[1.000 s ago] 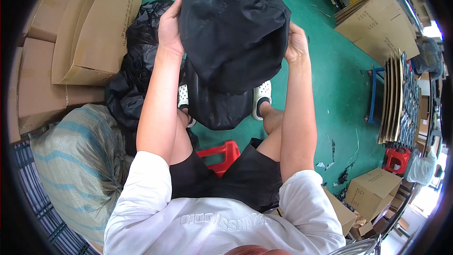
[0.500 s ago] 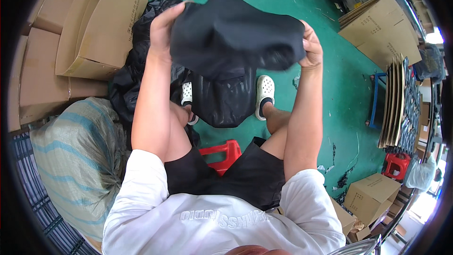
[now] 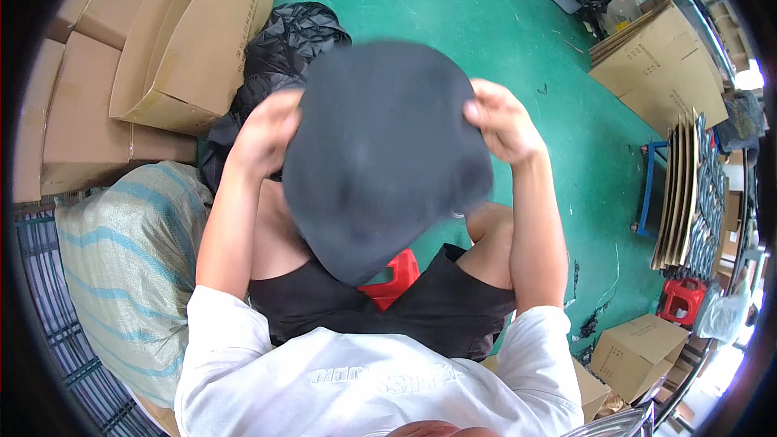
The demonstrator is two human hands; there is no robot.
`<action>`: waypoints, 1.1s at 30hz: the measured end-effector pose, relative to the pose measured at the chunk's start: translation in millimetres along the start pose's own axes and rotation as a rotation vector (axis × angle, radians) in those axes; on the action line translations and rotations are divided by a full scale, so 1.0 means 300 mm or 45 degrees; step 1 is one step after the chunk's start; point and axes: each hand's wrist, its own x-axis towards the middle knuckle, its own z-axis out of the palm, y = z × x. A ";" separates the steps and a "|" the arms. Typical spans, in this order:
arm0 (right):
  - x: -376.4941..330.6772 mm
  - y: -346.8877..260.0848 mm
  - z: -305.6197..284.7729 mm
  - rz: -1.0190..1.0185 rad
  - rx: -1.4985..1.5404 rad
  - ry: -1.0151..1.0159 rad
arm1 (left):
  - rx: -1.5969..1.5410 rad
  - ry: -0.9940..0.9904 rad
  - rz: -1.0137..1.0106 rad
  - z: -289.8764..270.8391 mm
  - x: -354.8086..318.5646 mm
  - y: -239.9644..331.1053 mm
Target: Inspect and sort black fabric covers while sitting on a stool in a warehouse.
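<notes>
A smooth, dull-black flexible piece (image 3: 384,146) spreads out in front of me, rounded at its far edge and narrowing to a blunt point toward my lap. Motion blurs it, so its exact kind does not show. At its left edge my left hand (image 3: 271,133) grips it, the fingertips partly hidden behind the material. My right hand (image 3: 506,121) pinches the right edge with the thumb on the near face. The piece covers my feet and the floor between them. Below its tip, part of a red plastic stool (image 3: 392,279) shows between my thighs.
Cardboard boxes (image 3: 190,40) stand at the left, beside crumpled black plastic (image 3: 295,36). A striped woven sack (image 3: 129,251) bulges near my left arm. Flattened cardboard (image 3: 660,65), a blue-framed cart (image 3: 650,186), a red stool (image 3: 681,301) and a box (image 3: 639,352) line the right side.
Both hands have come nearer to my body and closer together. The black piece has turned from a wide, folded shape to a broad face hanging toward my lap, hiding the shiny black object between my feet.
</notes>
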 end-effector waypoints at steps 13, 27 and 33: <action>0.678 0.404 -0.666 0.117 -0.366 0.754 | -0.186 0.800 -0.584 -0.620 0.517 -0.631; 0.835 0.720 -1.045 0.455 -0.393 1.099 | 0.040 1.055 -0.835 -0.801 0.628 -0.894; 0.702 0.695 -0.771 0.570 -0.219 1.154 | 0.441 1.247 -0.813 -0.847 0.369 -0.922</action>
